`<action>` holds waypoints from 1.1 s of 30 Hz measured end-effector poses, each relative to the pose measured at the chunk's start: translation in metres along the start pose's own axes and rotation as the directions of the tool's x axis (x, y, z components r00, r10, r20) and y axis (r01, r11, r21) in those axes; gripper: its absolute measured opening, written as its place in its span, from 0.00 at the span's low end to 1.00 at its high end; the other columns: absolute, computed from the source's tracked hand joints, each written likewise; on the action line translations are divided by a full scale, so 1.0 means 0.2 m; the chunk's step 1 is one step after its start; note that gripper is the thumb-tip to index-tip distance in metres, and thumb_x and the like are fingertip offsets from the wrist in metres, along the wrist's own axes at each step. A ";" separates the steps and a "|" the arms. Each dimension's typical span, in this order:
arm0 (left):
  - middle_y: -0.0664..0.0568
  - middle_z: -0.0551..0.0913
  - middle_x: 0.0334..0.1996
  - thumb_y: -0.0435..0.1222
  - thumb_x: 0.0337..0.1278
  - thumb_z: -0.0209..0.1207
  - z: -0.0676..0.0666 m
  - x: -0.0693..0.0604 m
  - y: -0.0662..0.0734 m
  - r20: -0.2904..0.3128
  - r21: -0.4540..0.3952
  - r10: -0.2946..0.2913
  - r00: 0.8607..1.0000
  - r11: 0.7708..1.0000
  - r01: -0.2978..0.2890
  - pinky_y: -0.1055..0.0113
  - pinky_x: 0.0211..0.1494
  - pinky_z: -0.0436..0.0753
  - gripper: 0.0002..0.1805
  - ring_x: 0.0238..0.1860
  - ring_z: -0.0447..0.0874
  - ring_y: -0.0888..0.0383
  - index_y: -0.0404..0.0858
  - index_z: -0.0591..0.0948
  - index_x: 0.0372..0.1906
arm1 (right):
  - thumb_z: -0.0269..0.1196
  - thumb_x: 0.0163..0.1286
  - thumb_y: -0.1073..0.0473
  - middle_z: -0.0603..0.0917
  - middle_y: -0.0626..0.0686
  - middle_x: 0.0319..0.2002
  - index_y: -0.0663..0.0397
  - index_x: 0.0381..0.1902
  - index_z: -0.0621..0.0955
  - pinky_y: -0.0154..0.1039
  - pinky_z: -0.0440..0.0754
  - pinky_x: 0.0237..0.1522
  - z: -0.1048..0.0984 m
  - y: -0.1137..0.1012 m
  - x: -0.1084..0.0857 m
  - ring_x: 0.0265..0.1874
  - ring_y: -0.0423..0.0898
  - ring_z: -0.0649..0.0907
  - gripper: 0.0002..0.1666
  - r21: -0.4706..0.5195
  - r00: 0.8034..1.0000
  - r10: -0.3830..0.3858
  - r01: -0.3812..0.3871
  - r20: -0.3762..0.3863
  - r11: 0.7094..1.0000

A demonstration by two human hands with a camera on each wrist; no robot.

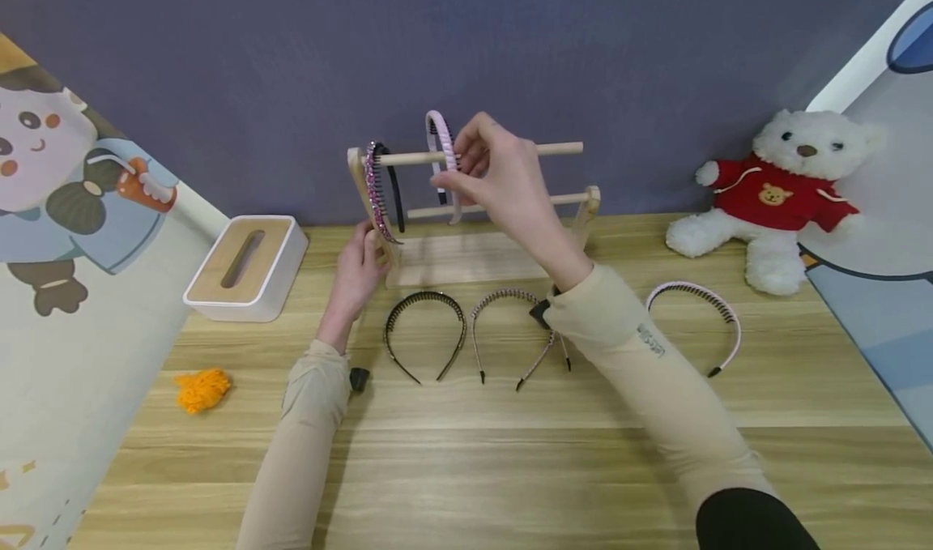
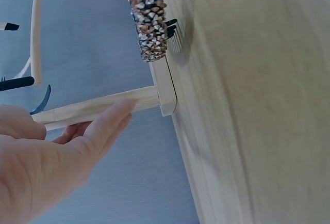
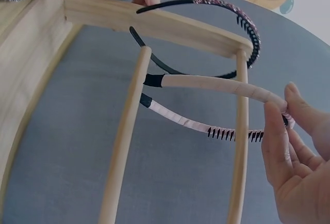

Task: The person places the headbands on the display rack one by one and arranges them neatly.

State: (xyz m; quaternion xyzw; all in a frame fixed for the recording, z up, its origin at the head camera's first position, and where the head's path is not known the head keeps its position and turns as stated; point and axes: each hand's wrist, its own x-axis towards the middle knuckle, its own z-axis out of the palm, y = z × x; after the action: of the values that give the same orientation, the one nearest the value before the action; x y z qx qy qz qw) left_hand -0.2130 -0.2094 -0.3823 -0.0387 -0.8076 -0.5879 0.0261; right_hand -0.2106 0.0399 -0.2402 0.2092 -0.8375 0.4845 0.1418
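Note:
My right hand [image 1: 503, 169] pinches a pale pink headband [image 1: 442, 141] near its curved top, at the upper rod [image 1: 561, 149] of a wooden rack. In the right wrist view the band [image 3: 206, 83] straddles that rod [image 3: 241, 157], its dark tips beside the lower rod [image 3: 118, 146]. A glittery pink and black headband [image 1: 375, 189] hangs at the upper rod's left end. My left hand [image 1: 357, 270] holds the rack's left upright; the left wrist view shows the fingers of this hand [image 2: 67, 152] along the wooden upright [image 2: 98, 106].
A black headband [image 1: 392, 323], a beaded one [image 1: 475, 323] and a pink one [image 1: 736, 323] lie on the wooden table [image 1: 452, 469]. A tissue box [image 1: 280, 291] and orange bundle [image 1: 202, 390] are at left; a white teddy bear [image 1: 773, 198] sits at right.

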 end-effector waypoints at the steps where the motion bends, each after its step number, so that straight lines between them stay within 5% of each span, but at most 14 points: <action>1: 0.29 0.63 0.78 0.41 0.91 0.36 0.00 0.00 0.00 -0.001 0.000 0.001 1.000 1.000 -0.001 0.46 0.72 0.81 0.30 0.74 0.69 0.29 0.28 0.58 0.82 | 0.80 0.64 0.58 0.85 0.53 0.37 0.60 0.47 0.79 0.33 0.90 0.32 0.01 0.00 0.00 0.33 0.44 0.85 0.23 0.011 1.000 -0.001 0.001 0.008 1.000; 33: 0.30 0.63 0.79 0.41 0.91 0.36 0.00 -0.01 0.01 0.002 -0.031 0.000 1.000 1.000 0.000 0.46 0.72 0.82 0.29 0.74 0.69 0.30 0.28 0.59 0.82 | 0.79 0.66 0.52 0.87 0.54 0.36 0.61 0.48 0.79 0.35 0.86 0.31 0.22 0.04 0.04 0.33 0.44 0.85 0.25 -0.082 0.994 -0.092 0.097 0.053 0.992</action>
State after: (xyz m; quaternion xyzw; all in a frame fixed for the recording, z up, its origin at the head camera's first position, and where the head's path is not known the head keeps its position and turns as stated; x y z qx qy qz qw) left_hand -0.2117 -0.2088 -0.3804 -0.0398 -0.7985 -0.6002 0.0247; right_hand -0.2224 0.0024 -0.2642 0.2543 -0.8495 0.4363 0.1526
